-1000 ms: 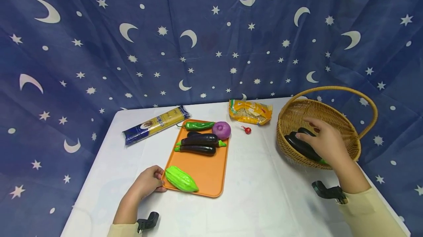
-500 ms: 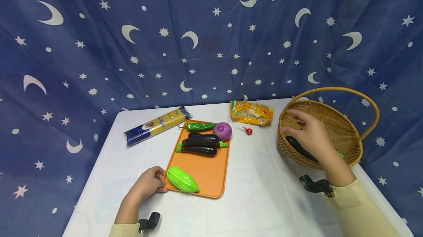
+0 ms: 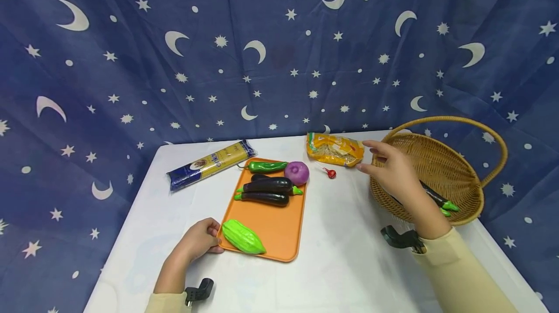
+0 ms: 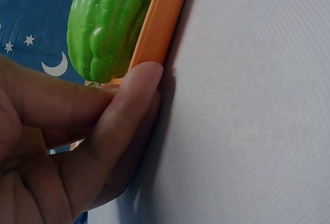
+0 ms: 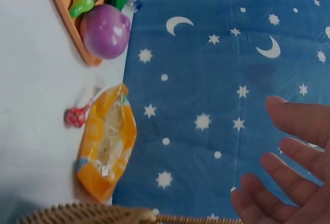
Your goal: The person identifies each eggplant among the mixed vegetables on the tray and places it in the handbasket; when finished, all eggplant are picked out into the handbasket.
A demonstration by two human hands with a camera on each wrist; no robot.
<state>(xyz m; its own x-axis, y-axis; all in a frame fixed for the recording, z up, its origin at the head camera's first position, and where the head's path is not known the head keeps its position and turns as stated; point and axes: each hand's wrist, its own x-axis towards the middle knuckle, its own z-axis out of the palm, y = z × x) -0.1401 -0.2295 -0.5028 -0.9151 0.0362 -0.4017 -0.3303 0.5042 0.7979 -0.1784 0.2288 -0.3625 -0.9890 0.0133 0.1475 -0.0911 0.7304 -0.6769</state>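
My left hand point(image 3: 198, 242) pinches the near-left corner of an orange tray point(image 3: 279, 230) between thumb and fingers. Beside that corner, a bright green ridged gourd point(image 3: 242, 237) lies in the tray. Farther up it are several dark eggplants point(image 3: 264, 199), a green chili pepper point(image 3: 267, 166) and a purple onion point(image 3: 297, 173). My right hand point(image 3: 395, 170) is empty, thumb and fingers spread, over the left rim of a wicker basket point(image 3: 441, 157). Its fingertips overlap the right end of an orange pasta bag point(image 3: 334, 150). Eggplants point(image 3: 432, 194) lie in the basket, partly hidden by my right forearm.
A blue and yellow spaghetti packet point(image 3: 211, 165) lies left of the tray, near the back edge. Between tray and basket is a small red wrapped lollipop point(image 3: 330, 173). The basket's tall arched handle point(image 3: 454, 119) rises at the right. A starry blue curtain point(image 3: 279, 51) hangs behind the table.
My right hand has moved left, from above the eggplants inside the basket to over its left rim, toward the pasta bag. My left hand has stayed at the tray corner.
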